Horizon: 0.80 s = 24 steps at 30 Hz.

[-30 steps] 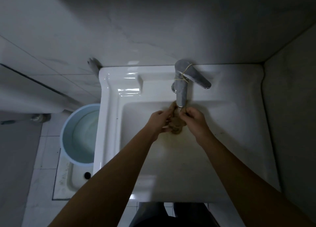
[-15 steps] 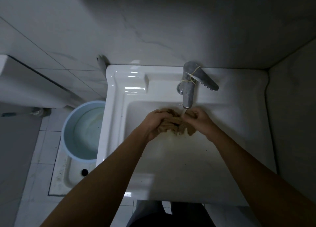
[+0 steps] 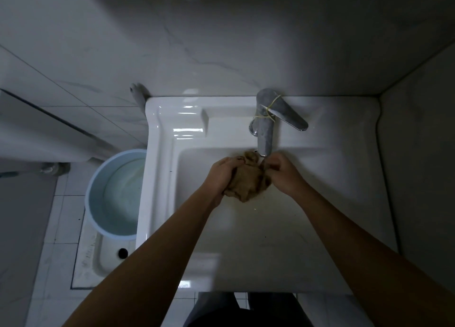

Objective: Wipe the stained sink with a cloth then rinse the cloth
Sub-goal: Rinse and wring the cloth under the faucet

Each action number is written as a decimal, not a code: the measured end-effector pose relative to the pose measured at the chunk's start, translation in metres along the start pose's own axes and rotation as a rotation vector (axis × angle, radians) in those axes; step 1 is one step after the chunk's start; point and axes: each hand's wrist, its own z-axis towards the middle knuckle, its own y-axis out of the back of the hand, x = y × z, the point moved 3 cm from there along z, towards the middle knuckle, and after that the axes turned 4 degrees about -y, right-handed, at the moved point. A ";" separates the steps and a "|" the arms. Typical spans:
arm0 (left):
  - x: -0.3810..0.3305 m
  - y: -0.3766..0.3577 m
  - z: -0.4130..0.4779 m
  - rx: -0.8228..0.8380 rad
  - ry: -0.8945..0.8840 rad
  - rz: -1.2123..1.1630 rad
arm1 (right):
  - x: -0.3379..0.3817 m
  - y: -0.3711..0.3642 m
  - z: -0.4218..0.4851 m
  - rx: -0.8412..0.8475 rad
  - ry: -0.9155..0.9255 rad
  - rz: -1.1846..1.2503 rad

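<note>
A crumpled brown cloth [image 3: 248, 182] is bunched between both hands, just below the spout of the metal faucet [image 3: 266, 132] and above the basin of the white sink [image 3: 344, 191]. My left hand [image 3: 221, 176] grips the cloth's left side. Fingers of my right hand [image 3: 283, 172] curl on its right side. A rubber band is wound round the faucet body. Whether water runs from the spout is hard to tell. Small dark specks dot the basin floor.
A light blue bucket [image 3: 115, 193] of water stands on the floor left of the sink, over a squat pan [image 3: 98, 257]. Tiled walls close in behind and on the right. Dark trousers show below the sink's front rim.
The cloth has gone from a tight bunch under the spout to a wider wad between the hands, which have shifted slightly while working it.
</note>
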 end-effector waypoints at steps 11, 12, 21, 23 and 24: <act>-0.021 0.016 0.006 0.052 -0.065 0.148 | 0.010 0.002 -0.007 0.191 0.101 -0.087; -0.022 0.022 0.008 -0.001 -0.100 0.224 | 0.013 0.004 -0.009 0.192 0.099 -0.076; 0.015 -0.007 0.025 -0.044 0.222 0.050 | 0.029 -0.020 -0.020 0.424 -0.172 0.662; 0.025 -0.022 0.024 0.069 0.294 -0.129 | 0.027 -0.021 -0.020 0.387 -0.205 0.653; 0.028 -0.026 0.025 0.085 0.260 -0.178 | 0.026 -0.017 -0.016 0.273 -0.160 0.562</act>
